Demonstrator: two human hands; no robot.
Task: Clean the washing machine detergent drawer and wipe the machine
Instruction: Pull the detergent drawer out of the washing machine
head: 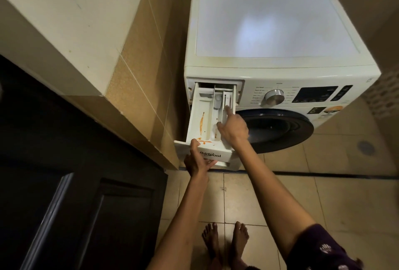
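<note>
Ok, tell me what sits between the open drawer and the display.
Head view: the silver dial, ringed by printed cycle labels, sits between drawer and display.

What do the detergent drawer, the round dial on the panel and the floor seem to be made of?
Detergent drawer: likely moulded white plastic, semi-gloss; thin walls and moulded dividers, with orange stains.
Dial: looks like brushed metal, perhaps only metallised plastic; silver sheen with a bright highlight.
Floor: probably ceramic tile, beige, fairly matte; square pieces with grout lines between them.
</note>
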